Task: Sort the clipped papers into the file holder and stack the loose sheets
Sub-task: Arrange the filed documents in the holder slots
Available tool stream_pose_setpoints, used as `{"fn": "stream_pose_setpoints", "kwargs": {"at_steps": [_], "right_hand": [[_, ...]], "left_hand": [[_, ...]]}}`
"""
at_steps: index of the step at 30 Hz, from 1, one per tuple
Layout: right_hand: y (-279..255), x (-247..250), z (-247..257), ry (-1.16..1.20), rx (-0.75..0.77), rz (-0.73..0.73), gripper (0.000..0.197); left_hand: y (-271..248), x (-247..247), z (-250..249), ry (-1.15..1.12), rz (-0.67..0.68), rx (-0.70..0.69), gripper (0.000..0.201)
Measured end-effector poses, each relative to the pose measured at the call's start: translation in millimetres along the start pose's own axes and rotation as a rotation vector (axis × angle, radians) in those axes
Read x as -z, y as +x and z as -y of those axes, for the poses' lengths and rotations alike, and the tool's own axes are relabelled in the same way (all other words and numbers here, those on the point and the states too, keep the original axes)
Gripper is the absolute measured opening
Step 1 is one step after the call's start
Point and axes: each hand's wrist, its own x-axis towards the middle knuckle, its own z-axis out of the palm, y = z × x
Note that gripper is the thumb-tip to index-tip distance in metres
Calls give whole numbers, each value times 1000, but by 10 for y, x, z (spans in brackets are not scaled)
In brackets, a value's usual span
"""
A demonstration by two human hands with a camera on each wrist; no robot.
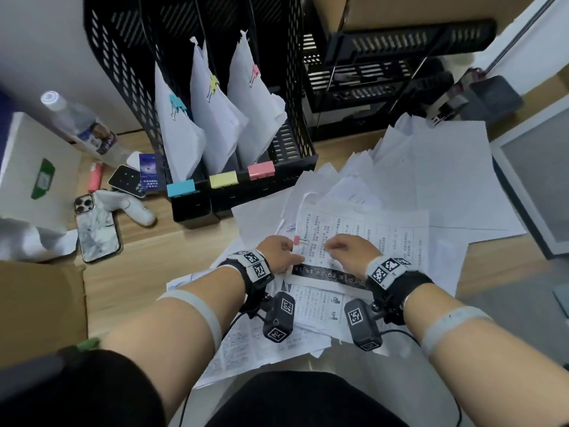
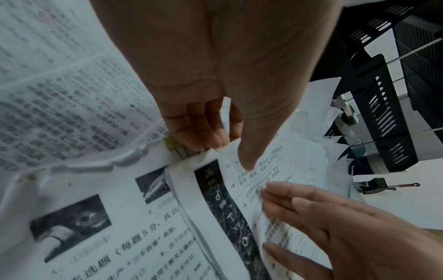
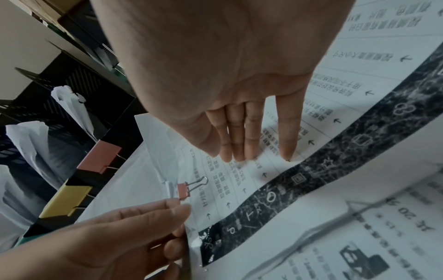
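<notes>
While the clipped papers (image 1: 354,241) lie on the table (image 1: 172,251), their corner is pinched by the left hand (image 1: 278,252). They are pressed flat by the right hand (image 1: 349,251), fingers straight.

Matt paper sheets (image 1: 446,167), wood desk (image 1: 160,241).

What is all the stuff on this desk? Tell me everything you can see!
file holder: one, black mesh, back of desk
clipped bundles in holder: three, white, one per slot, with blue, yellow, pink clips
big clips on holder front: three, blue, yellow, pink
clipped bundle with pink clip: one, white printed, on the pile
loose sheets: many, white, spread over desk
stacked trays: black, right of holder
water bottle: one, clear, left
phones: two, left
box: one, white with green label, far left
left hand: its grip pinches the bundle's corner by the pink clip
right hand: fingers straight, pressing the bundle
</notes>
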Motion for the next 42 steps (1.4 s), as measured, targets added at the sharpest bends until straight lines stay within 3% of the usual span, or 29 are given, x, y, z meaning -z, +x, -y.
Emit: {"fn": "stream_pose_setpoints", "kwargs": {"at_steps": [5, 10, 14, 18, 21, 24, 28, 34, 39, 42], "right_hand": [[95, 36, 40, 138, -23, 26, 29], [252, 235, 87, -31, 56, -268, 54], [320, 443, 312, -73, 102, -298, 68], [310, 507, 547, -241, -14, -305, 38], [257, 535, 634, -140, 10, -322, 16], [173, 535, 714, -48, 43, -321, 20], [56, 512, 811, 54, 37, -310, 22], [-162, 485, 935, 205, 23, -334, 20], [-228, 541, 1002, 445, 14, -436, 21], [-232, 576, 1071, 535, 19, -576, 20]], "left_hand": [[66, -75, -33, 31, -45, -68, 14], [20, 44, -27, -29, 2, -124, 21], [-100, 243, 24, -80, -27, -176, 20], [-214, 469, 59, -103, -83, -214, 16], [-280, 659, 78, -192, -194, -200, 13], [-390, 802, 134, -327, -250, -150, 8], [-534, 903, 253, -585, -156, -100, 34], [-670, 926, 291, -816, -145, -58, 21], [-787, 891, 251, -738, 2, -72, 20], [-799, 868, 177, -622, -17, -121, 22]]}}
